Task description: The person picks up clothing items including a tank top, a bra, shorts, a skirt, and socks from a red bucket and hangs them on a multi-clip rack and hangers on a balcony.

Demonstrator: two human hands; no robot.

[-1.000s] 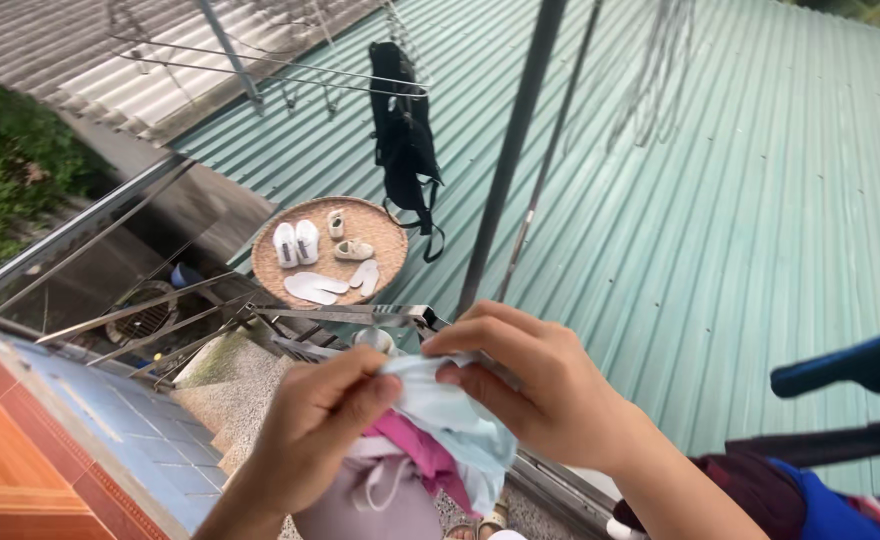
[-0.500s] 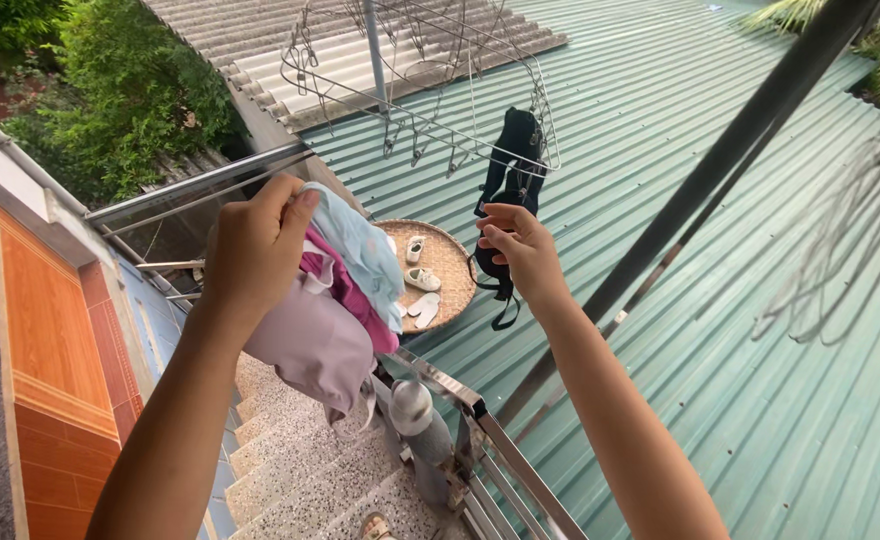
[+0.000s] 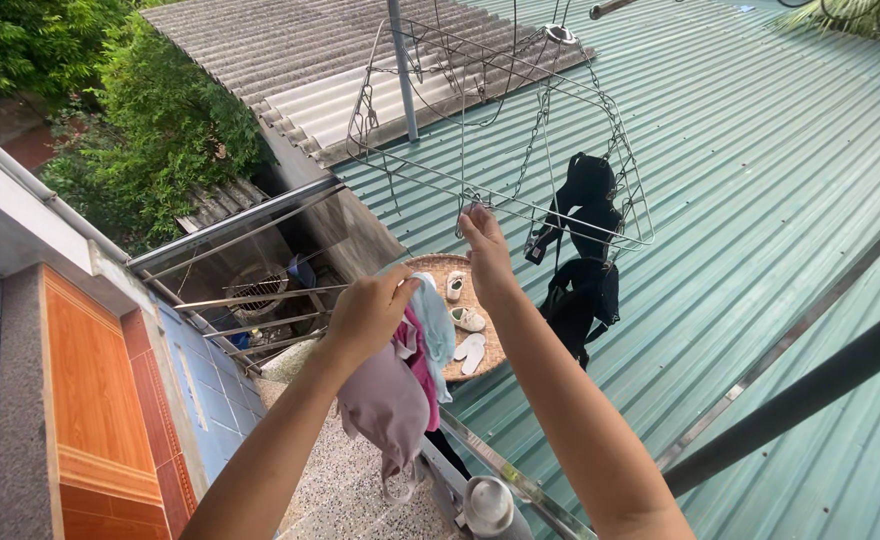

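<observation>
Fingers of my left hand (image 3: 370, 312) are clamped round a bunch of small garments (image 3: 400, 385), lilac, pink and pale blue, which hangs straight down, below and left of the wire clip hanger (image 3: 500, 130). Up and to the right, my right hand (image 3: 485, 245) has its fingers pinched together at the hanger's near rail, so it is the nearer hand. Right of that, a black garment (image 3: 582, 250) dangles from the hanger.

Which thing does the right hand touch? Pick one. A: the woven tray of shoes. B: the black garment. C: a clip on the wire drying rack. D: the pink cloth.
C: the right hand pinches a clip on the wire drying rack.
</observation>
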